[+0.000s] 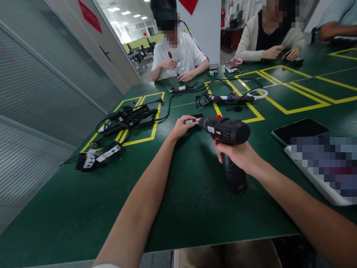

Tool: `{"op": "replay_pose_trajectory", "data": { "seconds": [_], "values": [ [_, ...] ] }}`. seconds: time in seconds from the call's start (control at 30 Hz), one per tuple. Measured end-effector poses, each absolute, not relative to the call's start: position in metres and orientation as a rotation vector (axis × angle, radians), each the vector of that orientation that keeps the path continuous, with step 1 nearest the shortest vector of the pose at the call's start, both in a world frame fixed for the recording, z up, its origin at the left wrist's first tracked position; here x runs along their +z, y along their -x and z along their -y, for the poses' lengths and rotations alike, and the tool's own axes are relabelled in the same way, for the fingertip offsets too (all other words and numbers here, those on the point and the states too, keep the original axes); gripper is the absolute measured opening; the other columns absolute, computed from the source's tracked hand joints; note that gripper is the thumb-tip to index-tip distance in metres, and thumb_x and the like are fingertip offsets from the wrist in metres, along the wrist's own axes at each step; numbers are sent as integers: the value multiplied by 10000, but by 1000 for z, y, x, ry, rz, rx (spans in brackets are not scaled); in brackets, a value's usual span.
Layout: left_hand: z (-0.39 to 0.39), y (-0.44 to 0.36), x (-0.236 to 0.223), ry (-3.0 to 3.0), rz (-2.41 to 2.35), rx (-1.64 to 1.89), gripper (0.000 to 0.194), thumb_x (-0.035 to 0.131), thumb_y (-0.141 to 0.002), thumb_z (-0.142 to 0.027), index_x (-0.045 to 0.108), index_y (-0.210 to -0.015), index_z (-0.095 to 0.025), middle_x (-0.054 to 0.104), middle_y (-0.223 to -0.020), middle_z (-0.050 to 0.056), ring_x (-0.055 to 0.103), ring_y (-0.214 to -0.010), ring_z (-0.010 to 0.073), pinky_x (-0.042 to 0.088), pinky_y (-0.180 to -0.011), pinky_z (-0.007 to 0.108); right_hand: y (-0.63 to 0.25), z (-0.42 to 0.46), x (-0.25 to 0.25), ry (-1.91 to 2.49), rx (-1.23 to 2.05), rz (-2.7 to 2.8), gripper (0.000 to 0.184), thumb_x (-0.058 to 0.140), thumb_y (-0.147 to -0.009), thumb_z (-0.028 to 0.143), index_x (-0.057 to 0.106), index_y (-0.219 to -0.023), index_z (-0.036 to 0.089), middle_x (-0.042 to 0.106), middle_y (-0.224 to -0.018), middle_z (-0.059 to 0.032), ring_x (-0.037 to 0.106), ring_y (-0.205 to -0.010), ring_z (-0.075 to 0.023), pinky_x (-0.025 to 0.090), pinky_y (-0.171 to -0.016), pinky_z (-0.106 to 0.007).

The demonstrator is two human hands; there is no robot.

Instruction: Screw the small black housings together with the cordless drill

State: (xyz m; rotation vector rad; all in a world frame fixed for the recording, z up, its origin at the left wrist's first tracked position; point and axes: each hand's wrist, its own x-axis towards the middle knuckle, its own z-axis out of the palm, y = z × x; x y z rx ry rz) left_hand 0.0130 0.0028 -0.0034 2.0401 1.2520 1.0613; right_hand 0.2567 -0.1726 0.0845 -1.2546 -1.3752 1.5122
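My right hand (242,157) is wrapped round the handle of a black cordless drill (227,130) with red buttons. The drill points to the left, and its battery end hangs low over the table. At its tip, my left hand (180,128) closes its fingers on a small dark piece (199,116) lying on the green tabletop. A narrow pale strip shows by those fingertips. The drill's tip meets or nearly meets this piece; whether it touches, I cannot tell. Much of the piece is covered by my fingers and the drill's front end.
Bundled black cables and adapters (134,117) lie to the left, with a black-and-white package (99,155) nearer me. Beyond my hands are corded tools (231,98). A phone (299,131) and a blurred-screen tablet (306,175) lie right. Several people sit across the green table (195,208).
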Motion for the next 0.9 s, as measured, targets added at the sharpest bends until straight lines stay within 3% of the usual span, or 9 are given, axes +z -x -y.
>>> {"op": "replay_pose_trajectory", "data": {
  "seconds": [0.9],
  "values": [
    [-3, -14, -2, -1987, -1251, 1064, 334, 683, -730, -373, 724, -1019, -211, 687, -1118, 55, 589, -1107, 233, 422, -1035, 385, -259, 173, 81, 1268, 1471, 1428, 81, 609, -736, 232, 643, -769, 166, 623, -534, -25, 573, -496, -161, 418, -531, -298]
  ]
}}
